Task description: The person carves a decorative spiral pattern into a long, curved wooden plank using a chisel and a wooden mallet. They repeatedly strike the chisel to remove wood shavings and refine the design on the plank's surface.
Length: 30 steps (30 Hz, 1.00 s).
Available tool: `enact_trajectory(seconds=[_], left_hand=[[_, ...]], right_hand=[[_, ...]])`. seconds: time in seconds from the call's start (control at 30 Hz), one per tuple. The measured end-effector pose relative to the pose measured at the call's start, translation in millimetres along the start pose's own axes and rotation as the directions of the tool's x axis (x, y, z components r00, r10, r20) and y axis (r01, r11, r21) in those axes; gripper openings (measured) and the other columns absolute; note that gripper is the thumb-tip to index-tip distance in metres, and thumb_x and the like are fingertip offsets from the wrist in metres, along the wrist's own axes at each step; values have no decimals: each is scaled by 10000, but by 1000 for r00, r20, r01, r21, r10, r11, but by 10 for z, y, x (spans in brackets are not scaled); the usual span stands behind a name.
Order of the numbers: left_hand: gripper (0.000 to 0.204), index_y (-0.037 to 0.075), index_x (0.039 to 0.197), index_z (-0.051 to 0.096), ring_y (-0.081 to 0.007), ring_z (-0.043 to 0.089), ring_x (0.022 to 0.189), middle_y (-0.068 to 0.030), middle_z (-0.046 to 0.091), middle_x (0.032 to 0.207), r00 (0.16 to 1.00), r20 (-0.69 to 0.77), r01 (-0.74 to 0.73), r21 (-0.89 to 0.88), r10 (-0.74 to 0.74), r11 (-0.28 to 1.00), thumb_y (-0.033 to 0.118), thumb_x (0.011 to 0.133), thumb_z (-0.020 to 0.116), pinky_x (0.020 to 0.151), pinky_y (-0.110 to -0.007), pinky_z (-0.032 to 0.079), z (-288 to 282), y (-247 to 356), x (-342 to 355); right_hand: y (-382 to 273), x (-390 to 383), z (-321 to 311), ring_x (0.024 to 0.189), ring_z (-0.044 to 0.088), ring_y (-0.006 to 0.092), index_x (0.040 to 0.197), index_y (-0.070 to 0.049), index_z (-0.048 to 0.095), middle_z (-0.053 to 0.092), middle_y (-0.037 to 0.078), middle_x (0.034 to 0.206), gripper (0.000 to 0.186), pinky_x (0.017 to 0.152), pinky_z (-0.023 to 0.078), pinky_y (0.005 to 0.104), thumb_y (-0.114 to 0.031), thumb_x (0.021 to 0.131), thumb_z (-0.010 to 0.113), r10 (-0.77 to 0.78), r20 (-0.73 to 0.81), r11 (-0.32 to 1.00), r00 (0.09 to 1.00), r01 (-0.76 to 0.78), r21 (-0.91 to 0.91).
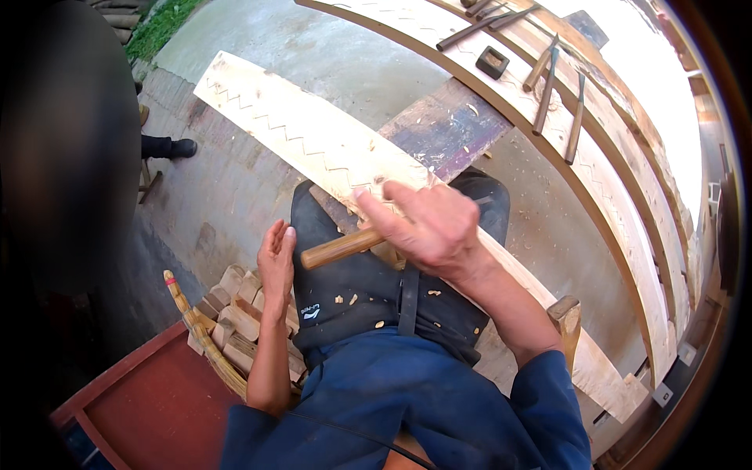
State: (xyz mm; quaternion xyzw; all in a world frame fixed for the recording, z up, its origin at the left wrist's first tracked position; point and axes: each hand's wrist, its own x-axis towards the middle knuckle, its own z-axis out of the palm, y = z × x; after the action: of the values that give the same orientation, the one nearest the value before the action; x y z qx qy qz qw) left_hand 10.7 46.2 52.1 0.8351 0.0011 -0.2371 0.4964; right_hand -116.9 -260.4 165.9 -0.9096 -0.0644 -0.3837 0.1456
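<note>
One plank (294, 133) runs diagonally, far left to near right, beneath the nearer right hand (435, 231), whose fingers grip a wooden-handled tool (338, 249). Left hand (276, 257): empty, fingers extended.

Plank (305, 141) across the lap (352, 286), bench (427, 129) under the plank, chisels (545, 95) on long boards (599, 182) to the plank's right, wood blocks (240, 319) on its near left side
</note>
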Motion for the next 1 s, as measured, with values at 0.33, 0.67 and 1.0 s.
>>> enact_trajectory(seconds=[0.33,0.67,1.0], left_hand=[[791,-79,1521,529,-315,691,1312,-252,671,1452,936,331,45,-443,117,896,580,1096,628,1136,-445,550,-289,1175,-443],[485,-56,1265,734,-83,652,633,-72,755,851,912,409,-5,-76,36,997,402,1158,615,510,-213,469,-90,1083,-714],[791,-56,1124,720,-114,577,488,-132,727,793,781,569,392,-128,-257,911,653,1165,372,400,-205,405,-268,974,-541]], right_hand=[[-546,-134,655,553,533,139,1163,-45,717,496,17,695,379,506,425,310,-361,953,723,-65,167,986,984,38,161],[-595,-363,736,587,571,172,890,-85,601,528,31,706,458,533,440,330,-511,941,759,-100,129,929,987,46,366],[-524,-357,719,619,605,173,866,-97,605,552,31,711,342,553,444,331,-410,914,735,-125,121,951,985,84,296]])
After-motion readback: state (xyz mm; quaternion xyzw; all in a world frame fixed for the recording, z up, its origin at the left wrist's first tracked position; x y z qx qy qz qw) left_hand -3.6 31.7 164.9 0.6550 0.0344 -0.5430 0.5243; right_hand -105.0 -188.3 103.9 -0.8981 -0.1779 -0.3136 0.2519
